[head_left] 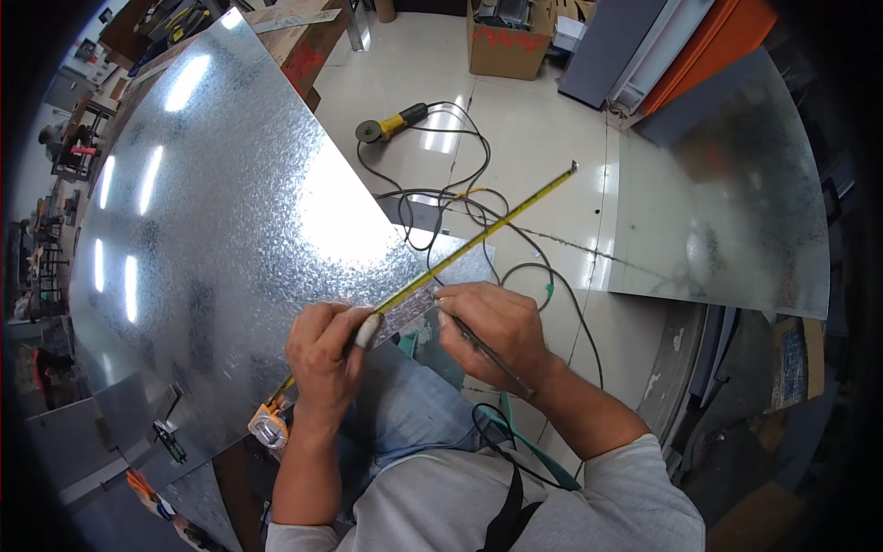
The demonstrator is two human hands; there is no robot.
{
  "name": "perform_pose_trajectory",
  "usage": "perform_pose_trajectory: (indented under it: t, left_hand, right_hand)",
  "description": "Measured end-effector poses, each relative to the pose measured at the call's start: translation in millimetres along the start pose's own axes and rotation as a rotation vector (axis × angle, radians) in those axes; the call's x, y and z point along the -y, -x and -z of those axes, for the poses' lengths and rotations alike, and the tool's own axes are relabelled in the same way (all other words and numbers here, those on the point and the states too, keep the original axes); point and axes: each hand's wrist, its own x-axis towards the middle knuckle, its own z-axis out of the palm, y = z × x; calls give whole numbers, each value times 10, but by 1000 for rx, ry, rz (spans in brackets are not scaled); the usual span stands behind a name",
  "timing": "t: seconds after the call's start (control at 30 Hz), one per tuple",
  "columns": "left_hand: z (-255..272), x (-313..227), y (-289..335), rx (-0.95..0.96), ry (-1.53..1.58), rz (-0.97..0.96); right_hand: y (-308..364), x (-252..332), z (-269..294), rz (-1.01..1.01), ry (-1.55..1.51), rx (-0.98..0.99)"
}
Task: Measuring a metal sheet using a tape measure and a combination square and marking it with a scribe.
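Note:
A shiny galvanised metal sheet (pixel 230 193) fills the left and middle of the view. My left hand (pixel 324 354), a pale wrapping on one fingertip, pinches the yellow tape measure blade (pixel 478 237) near the sheet's edge. The blade runs diagonally past that edge, its hooked end hanging over the floor at upper right. Below the left hand is the orange and silver tape case (pixel 269 426). In my right hand (pixel 497 331) is a thin dark scriber-like stick (pixel 492 352), its upper end hidden by the fingers, close beside the blade and the sheet's edge.
A yellow and black angle grinder (pixel 391 124) lies on the tiled floor, its black cord (pixel 561 304) looping across. Another metal sheet (pixel 727 202) stands at right. Farther back are a cardboard box (pixel 509 46), grey and orange panels (pixel 708 51), and a wooden bench (pixel 308 37).

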Motion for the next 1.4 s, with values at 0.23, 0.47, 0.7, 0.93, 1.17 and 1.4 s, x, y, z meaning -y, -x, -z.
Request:
perform_pose_trajectory:
  t: [0.23,0.47,0.7,0.93,1.17,1.4]
  left_hand:
    - [153,180,-148,-148,-97,211]
    - [143,250,-118,-216,-28,165]
    - [183,232,-126,-189,-31,190]
    - [179,218,-125,-185,-28,191]
    - [179,244,-126,-181,-21,194]
    - [172,258,-124,-186,-15,185]
  right_hand:
    - [-136,127,5,-22,74,-2]
    - [-11,340,287,-159,-239,190]
    - [-22,84,108,-127,-147,-35]
    - [21,19,79,-190,-195,-7]
    - [15,16,52,-169,-196,-11]
    - [-1,-3,49,-135,-171,-6]
